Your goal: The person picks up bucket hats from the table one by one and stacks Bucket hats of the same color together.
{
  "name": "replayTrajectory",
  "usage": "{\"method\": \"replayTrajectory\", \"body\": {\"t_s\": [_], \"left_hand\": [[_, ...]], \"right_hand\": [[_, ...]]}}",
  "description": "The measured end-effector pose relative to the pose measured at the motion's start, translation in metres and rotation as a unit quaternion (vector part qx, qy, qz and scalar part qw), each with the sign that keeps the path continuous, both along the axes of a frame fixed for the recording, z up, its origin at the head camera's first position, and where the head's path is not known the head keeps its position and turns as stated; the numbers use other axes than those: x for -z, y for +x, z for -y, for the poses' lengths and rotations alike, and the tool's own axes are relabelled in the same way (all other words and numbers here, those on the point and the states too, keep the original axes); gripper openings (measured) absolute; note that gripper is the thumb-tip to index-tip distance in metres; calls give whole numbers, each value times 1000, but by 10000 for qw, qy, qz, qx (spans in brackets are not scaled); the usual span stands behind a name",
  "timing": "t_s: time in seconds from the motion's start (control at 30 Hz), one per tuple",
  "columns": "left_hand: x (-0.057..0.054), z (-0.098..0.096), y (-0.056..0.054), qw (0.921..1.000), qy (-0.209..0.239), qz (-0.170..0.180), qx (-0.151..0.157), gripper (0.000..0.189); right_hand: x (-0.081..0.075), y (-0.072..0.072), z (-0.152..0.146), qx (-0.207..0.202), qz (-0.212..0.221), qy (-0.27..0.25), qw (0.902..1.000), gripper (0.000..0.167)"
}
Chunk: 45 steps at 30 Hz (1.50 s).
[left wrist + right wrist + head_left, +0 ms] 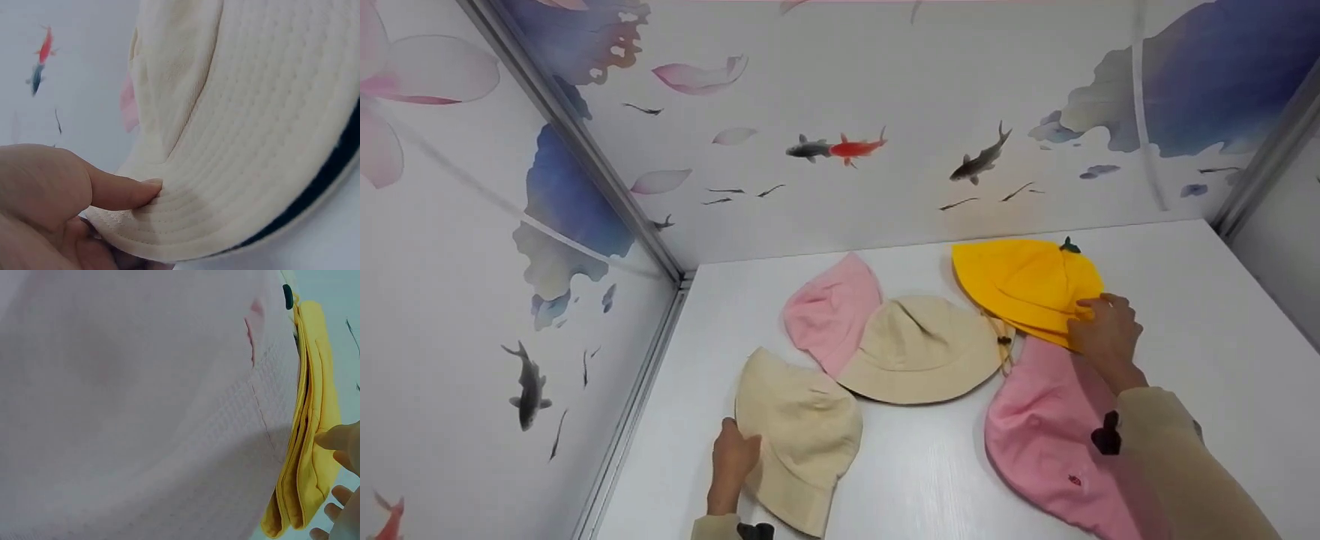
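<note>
White table (919,472) and pale wall (870,206) printed with fish form the setting. We find the cream hat (802,439) on the table at the lower left of the frame, brim toward the left hand (736,454). That hand pinches the brim, thumb on top and fingers beneath; dark lining (304,202) shows under the edge. At the upper right, the yellow hat (1024,285) lies folded, its layers slightly parted. The right hand (1106,334) touches its right edge; whether it grips, we cannot tell.

In our judgement, the cream hat is best steered by its stitched brim with light pressure, since the soft crown would likely crease if pressed. For the yellow hat, we advise taking all layers together, lest the upper one slide off alone. The cord (1003,341) beside it could snag and should be kept free.

Further out, we record a beige hat (922,341) at centre, overlapping a small pink hat (829,307) to its upper left. At the lower right, a large pink hat (1039,431) meets the yellow brim, with the right sleeve (1181,450) crossing above it.
</note>
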State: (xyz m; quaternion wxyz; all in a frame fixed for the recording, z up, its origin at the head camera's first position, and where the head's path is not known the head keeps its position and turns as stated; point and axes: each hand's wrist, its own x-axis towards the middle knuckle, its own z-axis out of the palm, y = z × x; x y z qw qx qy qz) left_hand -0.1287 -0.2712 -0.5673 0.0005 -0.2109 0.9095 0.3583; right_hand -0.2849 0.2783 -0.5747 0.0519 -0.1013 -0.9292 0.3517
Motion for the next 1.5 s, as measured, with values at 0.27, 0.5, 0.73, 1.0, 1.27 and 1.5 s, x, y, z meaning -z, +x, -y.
{"method": "replayTrajectory", "body": {"t_s": [0.27,0.5,0.73,1.0,1.27,1.5], "left_hand": [[-6,5,0,9962,862,81,75,41],[-7,6,3,9820,1890,56,11,53],[-14,9,3,9695,2439,-151,-204,53],[-21,6,4,9541,2908,-612,-375,49],[-39,-4,5,9325,3482,-899,-338,49],[-51,-19,2,9167,3732,-1372,-396,48]], "right_hand": [[0,6,19,220,-214,-409,9987,44],[0,12,27,140,-426,-708,9965,40],[0,23,43,-245,-1084,-499,9926,33],[-8,36,72,-750,-1194,-528,9886,28],[-20,53,98,-1182,-1030,-850,9840,34],[-32,74,116,-1660,-2,-1777,9700,48]]}}
